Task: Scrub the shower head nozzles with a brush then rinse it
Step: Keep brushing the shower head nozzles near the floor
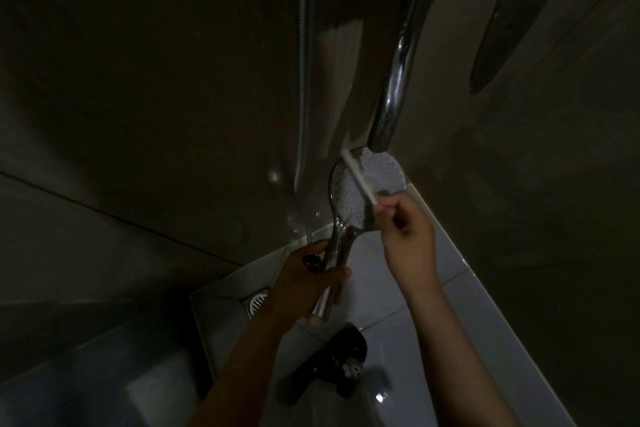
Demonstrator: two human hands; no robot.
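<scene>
The chrome shower head [377, 180] faces me with its round white nozzle plate, held up just under the tap spout. My left hand [308, 281] grips its handle from below. My right hand [407, 236] pinches a thin white brush [358, 180] that lies diagonally across the nozzle plate, its tip near the plate's upper left rim. The scene is dim, so the bristles cannot be made out.
A chrome tap spout [398, 80] hangs right above the shower head, and the metal hose [306, 80] runs down the wall on the left. A round floor drain [258, 302] sits in the white tiled floor. A dark slipper [332, 360] shows below.
</scene>
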